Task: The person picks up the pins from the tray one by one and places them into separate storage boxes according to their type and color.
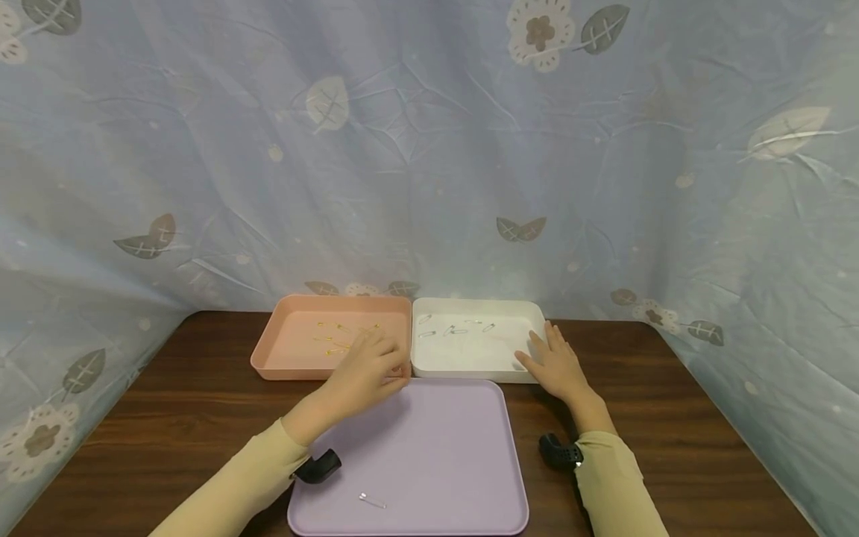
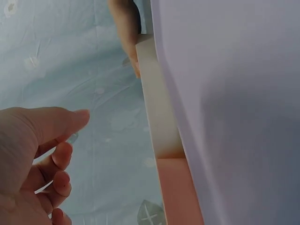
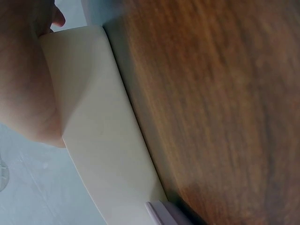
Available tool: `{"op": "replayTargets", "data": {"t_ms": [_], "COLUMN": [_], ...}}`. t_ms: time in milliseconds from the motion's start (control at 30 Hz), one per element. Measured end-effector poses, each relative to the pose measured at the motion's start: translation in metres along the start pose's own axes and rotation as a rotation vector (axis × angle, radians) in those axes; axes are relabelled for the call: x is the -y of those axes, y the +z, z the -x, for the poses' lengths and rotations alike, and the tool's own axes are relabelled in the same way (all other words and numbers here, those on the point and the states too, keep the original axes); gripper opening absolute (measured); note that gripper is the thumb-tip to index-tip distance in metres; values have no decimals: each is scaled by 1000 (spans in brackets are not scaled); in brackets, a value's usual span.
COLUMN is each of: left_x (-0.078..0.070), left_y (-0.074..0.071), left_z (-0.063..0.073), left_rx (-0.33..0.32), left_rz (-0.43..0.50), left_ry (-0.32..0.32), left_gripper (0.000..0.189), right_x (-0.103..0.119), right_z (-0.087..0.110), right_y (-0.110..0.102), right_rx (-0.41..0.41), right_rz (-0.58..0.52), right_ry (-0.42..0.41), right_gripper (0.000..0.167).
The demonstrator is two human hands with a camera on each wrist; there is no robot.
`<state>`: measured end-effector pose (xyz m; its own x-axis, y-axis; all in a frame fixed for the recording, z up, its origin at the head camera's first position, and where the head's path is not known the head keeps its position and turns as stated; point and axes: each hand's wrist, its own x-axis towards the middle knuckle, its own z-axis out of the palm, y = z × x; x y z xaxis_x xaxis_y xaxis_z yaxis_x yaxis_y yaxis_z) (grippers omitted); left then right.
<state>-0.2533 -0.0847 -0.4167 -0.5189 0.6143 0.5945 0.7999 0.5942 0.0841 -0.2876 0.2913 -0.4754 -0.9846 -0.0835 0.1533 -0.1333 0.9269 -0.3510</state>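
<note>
My left hand (image 1: 370, 371) hovers above the right front corner of a pink tray (image 1: 291, 339). In the left wrist view its thumb and loosely bent fingers stand apart, with nothing visible between them. Several gold safety pins (image 1: 329, 352) lie in the pink tray, partly hidden by that hand. With fingers spread, my right hand (image 1: 558, 369) rests at the right rim of a white tray (image 1: 470, 362). Several silver safety pins (image 1: 427, 334) are scattered inside it. One silver safety pin (image 1: 373, 502) lies near the front of a lilac tray (image 1: 456, 455).
Side by side, the pink and white trays stand behind the lilac one on a dark wooden table (image 1: 194, 388). A floral blue curtain (image 1: 429, 186) hangs behind the table and at its sides. Black wrist devices (image 1: 321, 468) are worn on both arms.
</note>
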Motion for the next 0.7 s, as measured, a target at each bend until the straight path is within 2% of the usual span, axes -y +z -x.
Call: {"op": "replayTargets", "data": {"t_ms": [67, 267, 500, 700], "left_x": [-1, -5, -6, -10], "left_y": [-3, -13, -18, -23], "left_z": [6, 22, 37, 51], "left_rx": [10, 71, 55, 88], "left_rz": [12, 42, 74, 86], "left_ry": [4, -36, 24, 54], "left_gripper": [19, 18, 21, 19], "right_x": [0, 1, 2, 2], "right_z": [0, -1, -1, -1], "right_y": [0, -1, -1, -2], "right_rx": [0, 3, 3, 1], "right_rz": [1, 4, -1, 4], "right_ry": [1, 6, 2, 2], "right_gripper": [76, 76, 77, 76]}}
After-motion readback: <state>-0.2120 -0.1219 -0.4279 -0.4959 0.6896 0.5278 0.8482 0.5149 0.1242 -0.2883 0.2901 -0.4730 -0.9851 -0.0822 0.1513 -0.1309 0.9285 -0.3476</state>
